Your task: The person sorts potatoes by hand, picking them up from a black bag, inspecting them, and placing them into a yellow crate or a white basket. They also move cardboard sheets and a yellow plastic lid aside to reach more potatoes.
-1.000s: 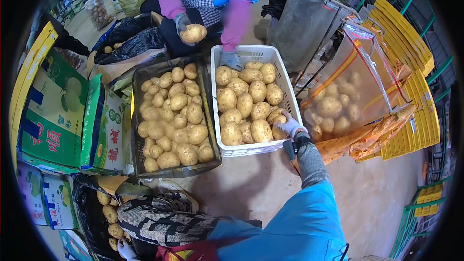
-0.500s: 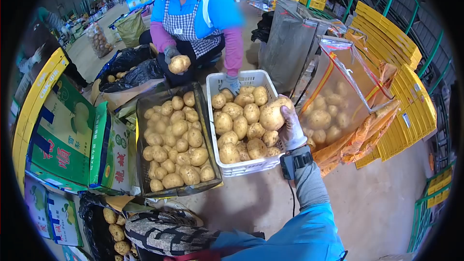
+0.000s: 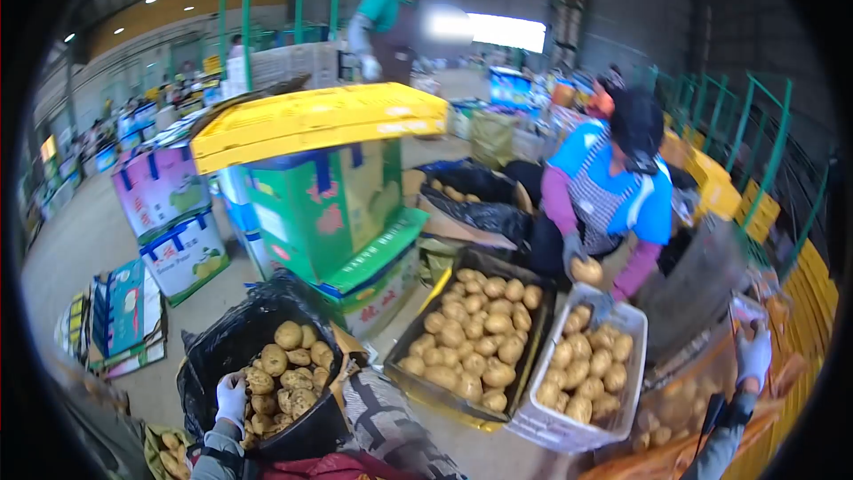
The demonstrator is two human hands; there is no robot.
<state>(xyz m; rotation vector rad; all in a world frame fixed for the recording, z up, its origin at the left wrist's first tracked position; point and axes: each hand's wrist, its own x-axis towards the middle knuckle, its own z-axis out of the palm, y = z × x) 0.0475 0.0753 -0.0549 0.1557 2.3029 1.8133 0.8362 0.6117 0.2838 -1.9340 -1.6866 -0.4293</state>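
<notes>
My left hand [image 3: 231, 402], in a pale glove, is at the left side of a black-lined box [image 3: 200, 364]. Its fingers curl against a potato [image 3: 259, 380] among several soil-marked ones. Off to the right, my right hand [image 3: 753, 357] is raised above an orange mesh bag [image 3: 711, 413] with potatoes inside. Its dirty glove fingers look apart, and no potato shows in them. Between my hands stand a dark crate [image 3: 397, 372] and a white crate [image 3: 569, 434], both full of potatoes.
A co-worker [image 3: 613, 178] sits behind the white crate, holding a potato [image 3: 586, 271]. Stacked cartons [image 3: 324, 204] under a yellow crate lid [image 3: 320, 122] rise ahead. Another black-lined box [image 3: 480, 218] is behind. Yellow crates [image 3: 809, 302] line the right edge.
The view has swung left. My right hand has moved from over the white crate to the orange bag, and the large potato no longer shows in it. My left hand has come into view.
</notes>
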